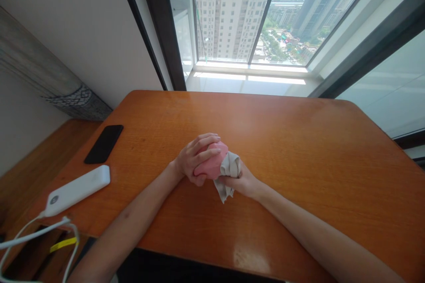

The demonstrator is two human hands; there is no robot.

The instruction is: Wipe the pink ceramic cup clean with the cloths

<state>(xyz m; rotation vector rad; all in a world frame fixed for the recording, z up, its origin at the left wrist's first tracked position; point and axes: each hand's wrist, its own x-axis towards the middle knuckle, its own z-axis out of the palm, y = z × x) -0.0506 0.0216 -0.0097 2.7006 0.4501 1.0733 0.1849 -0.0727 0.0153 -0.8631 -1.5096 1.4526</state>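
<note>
My left hand (199,159) is wrapped round a pink rounded object (212,162), its fingers over the top and thumb underneath. What kind of object it is cannot be made out, since my fingers cover much of it. Against its right side my right hand (244,180) grips a bunched light grey cloth (230,164). One end of the cloth hangs down below the hands. Both hands are close together over the middle of the wooden table (299,150).
A black phone (104,144) lies on the table at the left. Nearer stands a white power strip or power bank (78,190) with a white cable (33,233) running off the edge. Beyond the table's far edge is a window (234,22); a curtain (43,62) hangs at left.
</note>
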